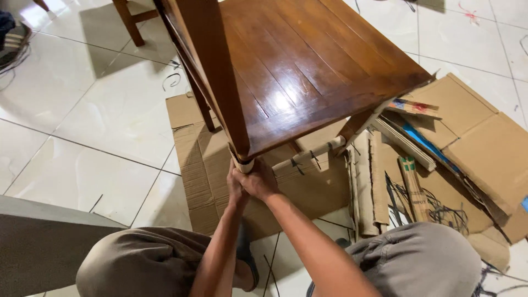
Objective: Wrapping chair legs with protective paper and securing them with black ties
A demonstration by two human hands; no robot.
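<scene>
The near front leg [243, 163] of the glossy brown wooden chair [297, 66], wrapped in pale cardboard, stands at picture centre. The right hand [259, 180] and the left hand [236, 186] close tightly round it. Flattened brown cardboard sheets [209, 159] spread from four to nine o'clock over white floor tiles [82, 110].

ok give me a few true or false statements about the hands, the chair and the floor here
1. Both hands, the left hand and the right hand, are at the wrapped chair leg. True.
2. The wooden chair is painted white. False: it is glossy brown wood.
3. Flattened cardboard lies under the chair. True.
4. The floor is carpeted. False: it is pale tile.
5. The crossbar between the legs is bare. False: pale wrapping covers it.
</scene>
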